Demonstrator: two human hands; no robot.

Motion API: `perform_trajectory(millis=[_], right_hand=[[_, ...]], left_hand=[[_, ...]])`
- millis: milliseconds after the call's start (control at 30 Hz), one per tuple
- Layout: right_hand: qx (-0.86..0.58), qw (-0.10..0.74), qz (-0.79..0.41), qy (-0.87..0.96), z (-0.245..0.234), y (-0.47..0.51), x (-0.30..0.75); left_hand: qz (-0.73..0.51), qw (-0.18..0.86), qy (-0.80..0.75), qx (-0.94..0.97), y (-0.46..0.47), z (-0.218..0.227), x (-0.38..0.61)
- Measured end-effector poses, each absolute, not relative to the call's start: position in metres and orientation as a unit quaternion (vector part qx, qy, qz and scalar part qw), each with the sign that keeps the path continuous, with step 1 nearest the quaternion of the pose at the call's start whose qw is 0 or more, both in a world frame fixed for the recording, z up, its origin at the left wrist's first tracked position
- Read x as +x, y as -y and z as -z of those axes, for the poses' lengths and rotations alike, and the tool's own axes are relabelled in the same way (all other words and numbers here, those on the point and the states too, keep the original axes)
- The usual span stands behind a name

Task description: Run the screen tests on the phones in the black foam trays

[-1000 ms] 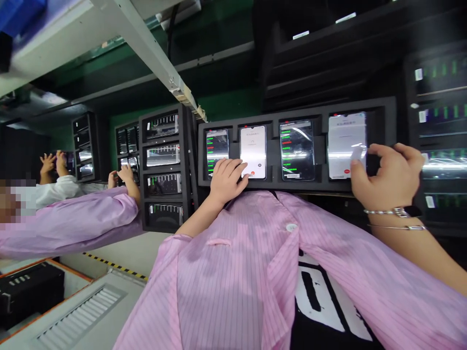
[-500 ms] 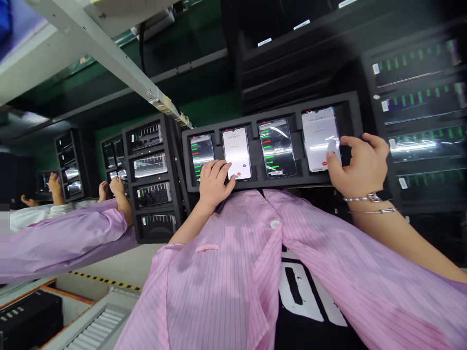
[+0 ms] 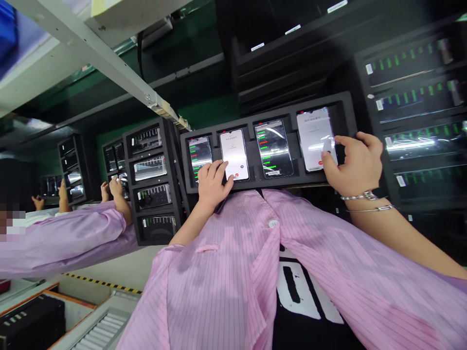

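Note:
A black foam tray (image 3: 299, 182) in front of my chest holds phones in a row. The leftmost phone (image 3: 200, 149) and the third phone (image 3: 275, 148) show dark screens with green and red lines of text. White call-like screens with a red button light the second phone (image 3: 234, 146) and the rightmost phone (image 3: 314, 133). Fingers spread, my left hand (image 3: 212, 185) lies over the lower part of the leftmost phone and the edge of the second. My right hand (image 3: 354, 163) is at the rightmost phone's right edge, thumb by its red button, fingers bent but apart, holding nothing.
More black trays of phones stand to the left (image 3: 153, 194) and right (image 3: 408, 116). Stacked dark trays (image 3: 277, 73) lie behind. A pale metal beam (image 3: 120, 68) crosses overhead. Co-workers' hands (image 3: 116, 187) and a pink sleeve (image 3: 73, 238) are at the left.
The view has shifted slightly, moving the tray a little left in the picture. A small loading circle now shows on the second phone. Both hands keep nearly the same places.

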State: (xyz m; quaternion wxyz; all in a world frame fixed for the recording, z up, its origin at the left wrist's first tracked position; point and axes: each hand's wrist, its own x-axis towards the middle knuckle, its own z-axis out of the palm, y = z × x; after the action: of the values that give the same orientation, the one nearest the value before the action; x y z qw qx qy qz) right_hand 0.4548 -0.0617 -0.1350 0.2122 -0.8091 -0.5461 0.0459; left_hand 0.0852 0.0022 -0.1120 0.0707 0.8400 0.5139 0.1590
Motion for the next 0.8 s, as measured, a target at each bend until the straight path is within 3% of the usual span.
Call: perform_trajectory(millis=[633, 800], right_hand=[[-0.785, 0.179, -0.112, 0.582, 0.122, 0.056, 0.451], [-0.772, 0.277, -0.144, 0.554, 0.133, 0.049, 0.455]], left_hand=[[-0.03, 0.083, -0.559, 0.824, -0.006, 0.094, 0.093], [-0.044, 0.096, -0.559, 0.823, -0.01, 0.091, 0.099]])
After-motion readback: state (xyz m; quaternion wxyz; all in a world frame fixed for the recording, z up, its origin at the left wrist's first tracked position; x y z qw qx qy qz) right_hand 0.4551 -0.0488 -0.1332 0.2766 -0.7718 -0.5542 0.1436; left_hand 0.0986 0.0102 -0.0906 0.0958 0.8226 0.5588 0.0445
